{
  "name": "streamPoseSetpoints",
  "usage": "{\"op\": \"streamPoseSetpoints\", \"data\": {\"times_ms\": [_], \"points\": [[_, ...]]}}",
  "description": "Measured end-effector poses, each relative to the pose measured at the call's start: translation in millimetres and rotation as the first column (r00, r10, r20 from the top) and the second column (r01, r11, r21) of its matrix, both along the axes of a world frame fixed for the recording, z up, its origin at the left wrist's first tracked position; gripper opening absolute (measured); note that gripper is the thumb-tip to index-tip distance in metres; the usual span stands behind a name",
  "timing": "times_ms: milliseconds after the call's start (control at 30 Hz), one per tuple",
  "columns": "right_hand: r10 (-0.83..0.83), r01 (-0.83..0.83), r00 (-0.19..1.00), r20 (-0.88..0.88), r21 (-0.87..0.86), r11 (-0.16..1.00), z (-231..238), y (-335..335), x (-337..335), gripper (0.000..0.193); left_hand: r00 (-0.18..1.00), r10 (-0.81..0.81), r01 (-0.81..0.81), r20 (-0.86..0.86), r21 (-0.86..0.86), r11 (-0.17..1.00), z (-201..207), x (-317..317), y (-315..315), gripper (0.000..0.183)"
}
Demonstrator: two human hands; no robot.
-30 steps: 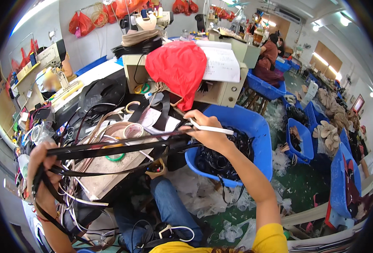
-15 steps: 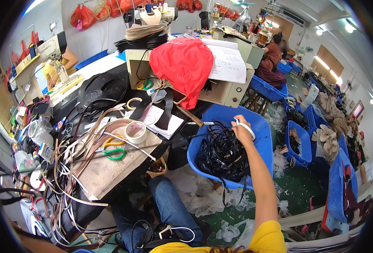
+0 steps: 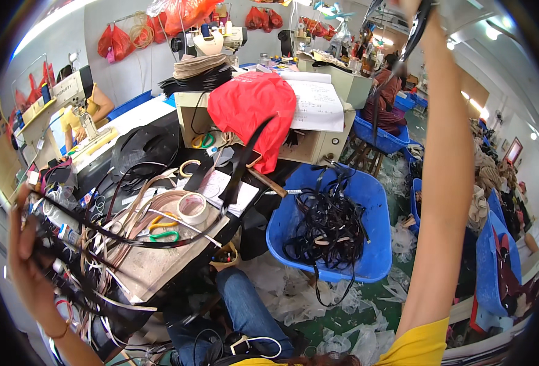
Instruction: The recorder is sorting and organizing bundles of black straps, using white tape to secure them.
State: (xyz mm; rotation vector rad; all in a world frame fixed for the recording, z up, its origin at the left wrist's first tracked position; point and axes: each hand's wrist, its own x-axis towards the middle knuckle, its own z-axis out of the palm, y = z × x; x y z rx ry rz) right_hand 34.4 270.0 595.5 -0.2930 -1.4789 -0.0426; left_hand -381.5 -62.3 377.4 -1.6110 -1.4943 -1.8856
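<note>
My left hand (image 3: 30, 268) is raised at the far left, its fingers blurred around a bunch of black strips (image 3: 89, 277). One long strip from there curves over the table and up toward the middle. Overhead at the top right, my right hand (image 3: 413, 7) is partly cut off by the frame edge, closed on a dangling black strip (image 3: 417, 35). Below it stands a blue basin (image 3: 376, 244) with a tangled heap of black strips (image 3: 327, 226). One loose end hangs over the basin's front rim.
The worktable bears a worn board (image 3: 159, 271), a tape roll (image 3: 192, 208), green-handled scissors (image 3: 164, 236) and beige strips (image 3: 120, 226). Behind are a red bag (image 3: 251, 100) and an open notebook (image 3: 318, 104). Plastic scraps (image 3: 294, 302) litter the floor. Other people sit at the back.
My right hand has risen from the basin to the top of the view, pulling a black strip up. My left hand has come into view at the left.
</note>
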Motion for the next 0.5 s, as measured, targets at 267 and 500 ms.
{"op": "streamPoseSetpoints", "data": {"times_ms": [267,500], "points": [[-0.188,0.055,0.626,0.757,0.198,0.979,-167.9,-110.6,-107.5,0.038,0.671,-0.576,0.73,0.467,-0.28,0.623,16.2,147.3,123.5,0.049],[-0.018,0.255,0.656,0.754,-0.2,0.946,-194.8,-82.7,-71.3,0.044,0.832,-0.425,0.545,0.355,-0.667,0.509,18.1,133.0,90.4,0.019]]}}
